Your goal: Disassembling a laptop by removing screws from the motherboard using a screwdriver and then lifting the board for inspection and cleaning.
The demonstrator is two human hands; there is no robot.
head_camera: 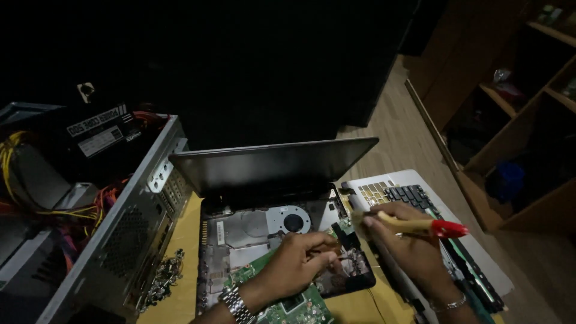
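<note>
An opened laptop base (252,231) lies in front of me with its fan (292,221) and green circuit board (300,309) exposed; its lid (270,163) stands half open behind. My left hand (297,264), a metal watch on its wrist, rests on the board with fingers curled, touching parts near the right edge; I cannot tell if it pinches anything. My right hand (408,249) grips a brush (420,226) with a pale wooden handle and red end, its bristle end near the laptop's right side.
A desktop computer case (120,240) lies open at left, with a black power supply (99,135) and coloured cables (36,204). Loose screws (165,276) sit on the yellow mat (186,288). A removed keyboard panel (420,198) lies at right. Wooden shelves (528,102) stand far right.
</note>
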